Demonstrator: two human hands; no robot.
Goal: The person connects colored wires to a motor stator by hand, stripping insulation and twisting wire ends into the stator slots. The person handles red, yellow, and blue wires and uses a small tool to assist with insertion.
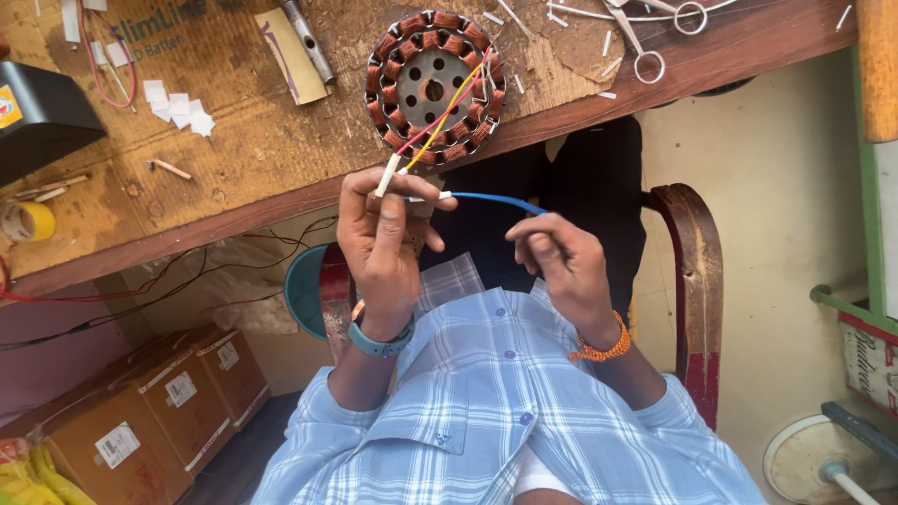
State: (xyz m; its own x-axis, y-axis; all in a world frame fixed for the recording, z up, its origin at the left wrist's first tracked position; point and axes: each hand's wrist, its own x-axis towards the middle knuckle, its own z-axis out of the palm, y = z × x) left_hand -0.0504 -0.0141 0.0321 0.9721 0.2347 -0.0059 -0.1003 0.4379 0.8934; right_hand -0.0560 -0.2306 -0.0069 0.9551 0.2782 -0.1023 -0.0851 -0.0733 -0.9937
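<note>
Left hand [382, 245] pinching sleeved red and yellow leads [440, 117] from stator [433, 87]; right hand [561, 266] gripping blue wire [496, 199]. Risk: tugging could snap windings.

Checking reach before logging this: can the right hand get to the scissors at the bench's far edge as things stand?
Probably not freely. The right hand is pinching the blue wire, so it is occupied. The scissors lie uncovered on the bench, with nothing between them and the hand.
</note>
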